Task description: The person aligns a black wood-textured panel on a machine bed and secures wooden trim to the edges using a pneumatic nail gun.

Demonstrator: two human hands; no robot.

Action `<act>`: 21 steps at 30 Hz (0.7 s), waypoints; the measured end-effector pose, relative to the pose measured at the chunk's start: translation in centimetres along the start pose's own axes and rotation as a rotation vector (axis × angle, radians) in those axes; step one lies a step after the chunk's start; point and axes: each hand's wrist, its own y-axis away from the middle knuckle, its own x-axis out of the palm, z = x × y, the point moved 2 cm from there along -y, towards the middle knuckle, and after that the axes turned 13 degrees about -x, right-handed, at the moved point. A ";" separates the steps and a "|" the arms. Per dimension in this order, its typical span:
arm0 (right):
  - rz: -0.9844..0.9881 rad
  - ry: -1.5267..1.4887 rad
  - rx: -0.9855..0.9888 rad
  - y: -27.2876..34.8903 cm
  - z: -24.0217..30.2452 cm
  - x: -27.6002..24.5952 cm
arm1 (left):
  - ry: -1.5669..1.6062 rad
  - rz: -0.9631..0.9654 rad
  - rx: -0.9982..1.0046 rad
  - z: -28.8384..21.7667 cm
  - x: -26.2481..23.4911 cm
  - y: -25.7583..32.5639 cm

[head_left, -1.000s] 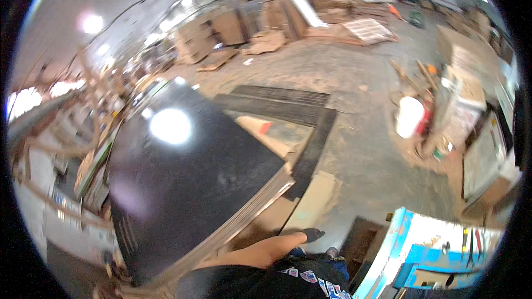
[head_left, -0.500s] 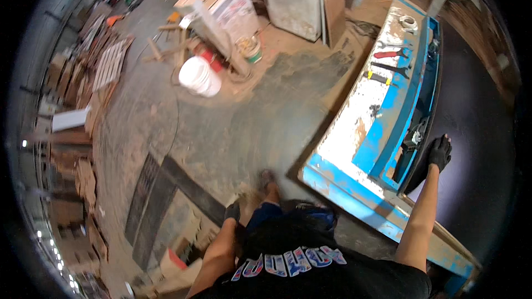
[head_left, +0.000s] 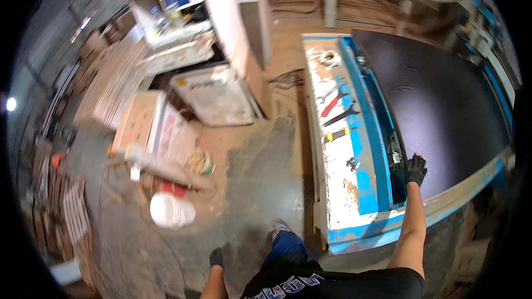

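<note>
My right hand (head_left: pixel 416 169), in a black fingerless glove, rests on a large dark panel (head_left: pixel 443 105) close to its left edge, fingers stretched forward. The panel lies on a worn blue and white machine bench (head_left: pixel 352 224). Beside it, along the bench's left top, lie a red-handled tool (head_left: pixel 331 106), a dark wrench (head_left: pixel 342 115), a yellow and black tool (head_left: pixel 337 134) and a white roll (head_left: pixel 330 58). My left hand (head_left: pixel 216 257), also black-gloved, hangs low over the floor, away from the bench; its fingers are too small to make out.
On the left floor stand a white bucket (head_left: pixel 170 210), a tub of scraps (head_left: pixel 199 161) and a wooden box (head_left: pixel 138 119). A stained white cabinet panel (head_left: pixel 213 97) leans farther back. Stacked boards (head_left: pixel 113 88) rise at the far left. A dark cable (head_left: pixel 288 79) lies near the bench's far end.
My view has swung right and up, bringing more of the dark panel and the back shelf into sight. My right hand stays on the panel; my left hand still hangs low.
</note>
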 end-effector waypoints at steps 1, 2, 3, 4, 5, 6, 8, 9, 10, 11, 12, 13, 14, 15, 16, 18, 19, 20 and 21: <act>-0.018 -0.013 0.060 0.6 -0.7 -0.5 | 0.062 0.037 0.005 -2.2 -0.6 -1.2; -0.035 -0.005 0.122 1.0 -1.2 -1.3 | 0.119 0.083 0.005 -4.7 -1.5 -1.8; -0.017 -0.023 0.180 1.5 -1.4 -2.0 | 0.195 0.132 -0.022 -6.5 -2.4 -3.6; 0.004 -0.039 0.232 2.0 -1.5 -2.9 | 0.222 0.181 -0.030 -8.0 -3.0 -5.5; -0.003 -0.036 0.278 1.9 1.0 -4.9 | 0.223 0.209 -0.030 -9.4 -3.8 -7.2; 0.189 0.064 0.293 0.9 5.8 -7.5 | 0.219 0.228 -0.030 -10.7 -4.9 -9.0; 0.236 0.068 0.425 -0.4 5.5 -6.0 | 0.198 0.263 0.000 -13.3 -7.4 -13.1; 0.062 -0.102 0.452 -1.3 8.7 -5.8 | 0.192 0.265 -0.018 -13.7 -8.6 -14.8; 0.018 -0.142 0.380 -2.9 14.7 -8.5 | 0.189 0.258 -0.037 -13.7 -10.1 -16.5; 0.047 -0.395 0.465 -4.5 14.9 -8.3 | 0.168 0.276 -0.004 -15.6 -11.0 -18.6; 0.158 -0.349 0.355 -5.9 15.5 -6.4 | 0.146 0.290 0.032 -17.8 -12.0 -20.9; 0.098 -0.319 0.220 -7.1 17.8 -5.3 | 0.138 0.295 0.050 -20.2 -13.2 -22.9; 0.035 -0.278 0.089 -8.1 20.0 -4.5 | 0.133 0.299 0.079 -22.5 -14.3 -24.8; -0.199 -0.247 -0.050 -8.6 24.1 -3.9 | 0.130 0.302 0.105 -24.5 -15.6 -26.6; -0.275 -0.213 -0.193 -10.1 27.7 -4.2 | 0.133 0.305 0.130 -26.1 -16.7 -28.4; -0.378 -0.215 -0.455 -13.4 36.9 -6.2 | 0.152 0.300 0.164 -28.0 -19.2 -31.8; -0.405 -0.256 -0.584 -14.6 42.5 -8.7 | 0.175 0.295 0.164 -28.0 -20.7 -33.4; -0.428 -0.229 -0.678 -16.0 46.7 -11.3 | 0.193 0.292 0.173 -28.1 -22.0 -34.9; -0.399 -0.251 -0.736 -17.7 49.4 -13.4 | 0.199 0.298 0.192 -28.5 -23.0 -36.4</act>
